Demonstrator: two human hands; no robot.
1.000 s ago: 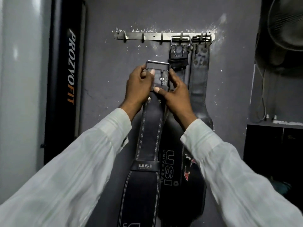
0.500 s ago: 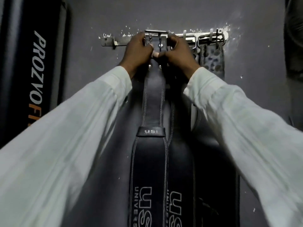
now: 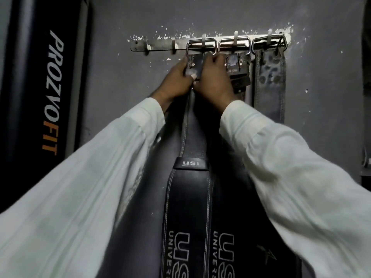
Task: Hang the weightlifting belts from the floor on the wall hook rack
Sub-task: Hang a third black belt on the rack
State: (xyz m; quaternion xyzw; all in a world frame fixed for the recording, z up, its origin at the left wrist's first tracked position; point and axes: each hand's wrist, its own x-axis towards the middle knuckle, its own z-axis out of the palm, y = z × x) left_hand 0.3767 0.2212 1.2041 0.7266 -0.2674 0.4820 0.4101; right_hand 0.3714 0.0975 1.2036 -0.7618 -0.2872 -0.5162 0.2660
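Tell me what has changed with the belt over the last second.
Both hands lifted the belt from mid-wall up to the hook rack; its buckle now hangs over a hook. The left hand and right hand still grip it just under the buckle. The two belts already hung on the right stayed put.

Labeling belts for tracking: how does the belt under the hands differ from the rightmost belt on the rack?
The held belt is smooth black with USI lettering; the rightmost belt is worn, mottled and unlettered. The left hand and right hand grip the held belt; the rightmost belt hangs untouched. Both buckles sit over hooks on the hook rack.
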